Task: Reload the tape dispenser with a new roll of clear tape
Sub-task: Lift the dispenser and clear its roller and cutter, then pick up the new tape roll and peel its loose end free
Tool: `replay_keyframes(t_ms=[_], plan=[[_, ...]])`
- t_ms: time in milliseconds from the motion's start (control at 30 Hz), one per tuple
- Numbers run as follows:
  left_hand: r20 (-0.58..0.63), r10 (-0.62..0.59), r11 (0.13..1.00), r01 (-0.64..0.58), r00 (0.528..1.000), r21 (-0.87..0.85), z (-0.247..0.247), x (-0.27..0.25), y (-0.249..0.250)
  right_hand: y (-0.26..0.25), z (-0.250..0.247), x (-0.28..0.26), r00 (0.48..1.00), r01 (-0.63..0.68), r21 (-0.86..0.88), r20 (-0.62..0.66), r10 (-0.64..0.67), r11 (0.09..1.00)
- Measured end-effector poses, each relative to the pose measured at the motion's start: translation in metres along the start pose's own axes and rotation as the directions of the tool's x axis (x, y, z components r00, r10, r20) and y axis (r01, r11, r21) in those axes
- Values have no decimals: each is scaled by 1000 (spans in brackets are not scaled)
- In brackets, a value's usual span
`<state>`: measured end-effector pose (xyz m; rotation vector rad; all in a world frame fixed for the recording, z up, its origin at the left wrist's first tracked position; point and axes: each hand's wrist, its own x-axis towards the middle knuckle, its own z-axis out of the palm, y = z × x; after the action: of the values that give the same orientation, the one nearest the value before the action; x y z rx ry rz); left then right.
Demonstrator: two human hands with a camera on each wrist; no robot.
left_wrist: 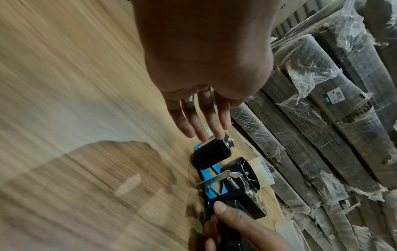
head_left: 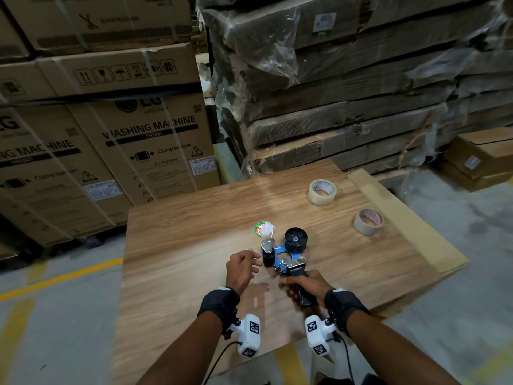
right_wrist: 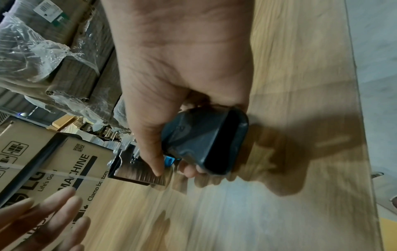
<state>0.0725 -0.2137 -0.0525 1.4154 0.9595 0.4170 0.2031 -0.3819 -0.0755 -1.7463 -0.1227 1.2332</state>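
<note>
A blue and black tape dispenser point(head_left: 286, 252) lies on the wooden table point(head_left: 194, 223), its black hub point(head_left: 296, 239) bare of any roll. My right hand point(head_left: 305, 284) grips its black handle point(right_wrist: 204, 141). My left hand point(head_left: 243, 269) hovers open just left of the dispenser's front roller point(left_wrist: 211, 153), fingers straight. A new roll of clear tape point(head_left: 322, 191) lies flat on the table at the far right. Nearer lies a thin, nearly bare cardboard core point(head_left: 368, 221).
A round green-and-red sticker with a crumpled white scrap point(head_left: 265, 230) lies just beyond the dispenser. Stacked washing machine cartons point(head_left: 111, 134) stand to the left, plastic-wrapped flat cardboard point(head_left: 347, 93) behind. A lighter board point(head_left: 402, 215) juts out under the table's right edge.
</note>
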Motion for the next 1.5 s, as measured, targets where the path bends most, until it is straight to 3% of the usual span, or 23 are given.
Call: replay_keyframes(t_ms=[100,267,400,633,733,867,1033,1167,1367,1500], plan=[[3,22,1000,-22,1000,14,6,5,1,-2,-7,3,1000,16,-51,-3,-16,999],[0,67,998,-67,998,10,23,15,12,-16,-35,7,998,35,-290,-39,-49,956],[11,75,996,-75,997,-48,42,34,29,-41,-69,10,1000,14,-212,16,-11,977],[55,111,993,-109,992,-39,86,81,54,-102,-122,54,980,114,-163,-142,-138,980],[42,114,993,-113,993,-29,109,98,65,-131,-140,84,962,156,-227,-185,-200,961],[34,102,995,-101,994,-23,139,124,76,-169,-158,114,881,185,-480,-306,-362,858],[-4,74,997,-74,997,-2,168,151,81,-203,-170,142,847,192,-676,-252,-468,711],[-32,30,999,-29,999,15,185,164,77,-214,-172,163,849,215,-786,-143,-509,579],[-63,-28,999,30,998,35,197,175,68,-209,-168,188,894,187,-906,-4,-449,380],[-76,-40,998,44,996,48,199,179,63,-200,-170,194,885,202,-907,7,-466,370]])
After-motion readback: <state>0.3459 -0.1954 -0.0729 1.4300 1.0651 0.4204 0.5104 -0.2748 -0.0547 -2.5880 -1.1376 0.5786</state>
